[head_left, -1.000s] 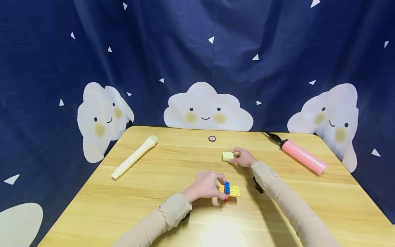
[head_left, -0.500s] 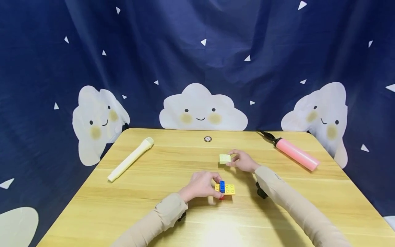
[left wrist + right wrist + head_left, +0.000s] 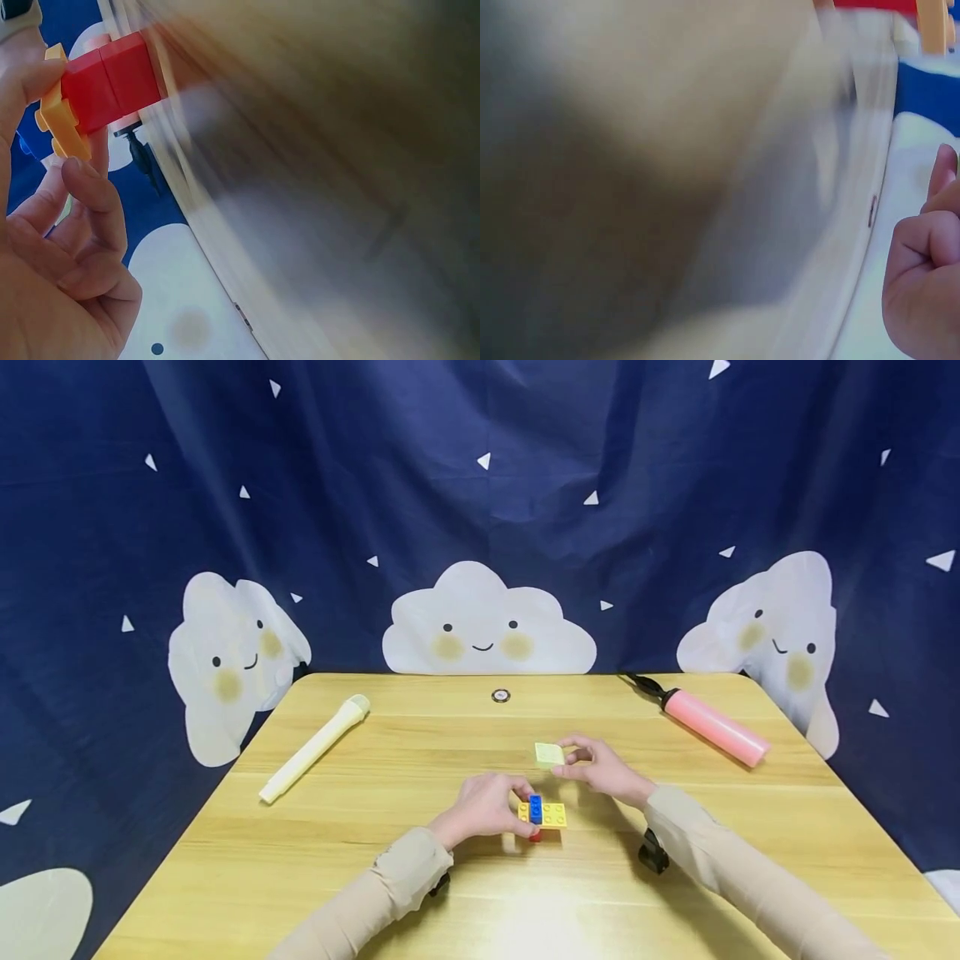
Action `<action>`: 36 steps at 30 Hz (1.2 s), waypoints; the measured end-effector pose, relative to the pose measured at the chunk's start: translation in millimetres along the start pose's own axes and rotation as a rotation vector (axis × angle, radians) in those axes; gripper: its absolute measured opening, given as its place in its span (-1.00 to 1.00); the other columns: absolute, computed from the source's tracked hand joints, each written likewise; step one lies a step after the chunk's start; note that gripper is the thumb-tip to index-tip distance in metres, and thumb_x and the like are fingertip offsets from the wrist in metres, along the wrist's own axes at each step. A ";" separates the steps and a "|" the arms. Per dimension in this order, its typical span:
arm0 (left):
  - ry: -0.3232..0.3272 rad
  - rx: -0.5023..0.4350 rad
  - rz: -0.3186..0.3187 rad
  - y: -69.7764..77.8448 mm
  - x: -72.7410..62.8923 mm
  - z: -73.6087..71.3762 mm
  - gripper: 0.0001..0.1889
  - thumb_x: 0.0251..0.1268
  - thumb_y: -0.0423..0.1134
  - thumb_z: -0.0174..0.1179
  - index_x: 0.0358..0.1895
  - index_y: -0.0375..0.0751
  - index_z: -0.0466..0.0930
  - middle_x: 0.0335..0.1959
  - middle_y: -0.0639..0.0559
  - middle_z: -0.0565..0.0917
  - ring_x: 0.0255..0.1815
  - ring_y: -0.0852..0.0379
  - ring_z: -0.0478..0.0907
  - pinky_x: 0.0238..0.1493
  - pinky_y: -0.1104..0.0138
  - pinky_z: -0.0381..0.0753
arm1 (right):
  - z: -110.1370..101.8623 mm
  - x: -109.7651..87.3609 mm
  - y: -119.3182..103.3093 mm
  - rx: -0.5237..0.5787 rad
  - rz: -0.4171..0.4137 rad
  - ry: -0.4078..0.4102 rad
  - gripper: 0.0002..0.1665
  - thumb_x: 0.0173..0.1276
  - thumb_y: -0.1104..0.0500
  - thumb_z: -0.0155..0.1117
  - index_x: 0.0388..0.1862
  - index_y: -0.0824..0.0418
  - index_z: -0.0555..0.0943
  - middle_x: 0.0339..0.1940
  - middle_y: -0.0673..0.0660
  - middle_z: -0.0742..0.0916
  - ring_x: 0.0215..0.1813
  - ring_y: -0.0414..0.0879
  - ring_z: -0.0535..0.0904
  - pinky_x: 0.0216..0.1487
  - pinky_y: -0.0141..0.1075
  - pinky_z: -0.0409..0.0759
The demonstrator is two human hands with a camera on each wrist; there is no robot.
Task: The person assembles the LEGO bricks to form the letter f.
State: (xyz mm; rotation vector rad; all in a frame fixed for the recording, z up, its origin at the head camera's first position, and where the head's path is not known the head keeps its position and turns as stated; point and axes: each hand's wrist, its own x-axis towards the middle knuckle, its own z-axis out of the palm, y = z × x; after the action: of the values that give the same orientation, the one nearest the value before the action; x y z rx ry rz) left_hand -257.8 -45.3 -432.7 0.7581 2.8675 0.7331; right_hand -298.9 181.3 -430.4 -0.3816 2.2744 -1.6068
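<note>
My left hand (image 3: 483, 810) pinches a small build of toy building bricks between thumb and fingers. A yellow plate (image 3: 555, 814) lies across the build, with a blue brick (image 3: 536, 808) on top. Below the plate, the left wrist view shows two stacked red bricks (image 3: 112, 81). Farther forward and to the right, my right hand (image 3: 606, 770) holds a pale yellow-green brick (image 3: 549, 755) by its right side, apart from the build. The right wrist view catches only part of the right hand (image 3: 926, 285) and an edge of the yellow plate (image 3: 932, 26).
A pale yellow microphone-shaped stick (image 3: 315, 750) lies at the left of the wooden table (image 3: 420, 735). At the back right rests a pink hand pump (image 3: 716, 727) with a black end. A small round chip (image 3: 501, 695) is near the back edge, before a blue cloud-print curtain (image 3: 540, 527).
The pale brick has come up off the table in my right hand and a little nearer to me. My left hand keeps its grip on the build, almost in place. The head view has shifted slightly.
</note>
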 end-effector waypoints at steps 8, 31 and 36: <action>0.001 -0.009 0.005 0.2 0.5 -0.6 -0.65 -0.24 0.16 0.48 -0.33 0.19 0.64 -0.35 0.42 0.65 -0.51 0.36 0.36 -0.35 0.35 0.30 | 14.0 -23.7 -0.2 0.075 0.006 -0.048 -0.44 0.25 0.12 0.36 0.18 0.25 0.44 -0.20 0.13 0.55 -0.62 -0.26 0.21 -0.64 -0.47 0.19; 0.011 -0.011 0.003 -0.2 0.4 0.1 -0.65 -0.24 0.15 0.48 -0.35 0.16 0.64 -0.35 0.39 0.66 -0.55 0.34 0.33 -0.34 0.33 0.29 | 23.7 -45.2 0.5 0.156 -0.044 -0.071 -0.46 0.22 0.17 0.37 0.13 0.31 0.44 -0.27 0.10 0.55 -0.66 -0.32 0.20 -0.63 -0.48 0.22; 0.016 -0.013 0.009 -1.2 0.8 0.8 -0.65 -0.25 0.15 0.47 -0.36 0.15 0.63 -0.35 0.37 0.66 -0.59 0.34 0.30 -0.38 0.35 0.30 | 24.1 -47.5 -1.7 0.153 -0.035 -0.072 -0.44 0.23 0.16 0.36 0.16 0.31 0.43 -0.24 0.10 0.54 -0.60 -0.31 0.27 -0.60 -0.49 0.26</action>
State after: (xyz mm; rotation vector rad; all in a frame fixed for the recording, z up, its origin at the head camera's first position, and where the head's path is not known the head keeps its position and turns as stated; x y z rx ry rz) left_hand -258.9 -45.5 -434.0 0.7671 2.8724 0.7620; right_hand -245.6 179.2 -430.9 -0.4345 2.0865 -1.7421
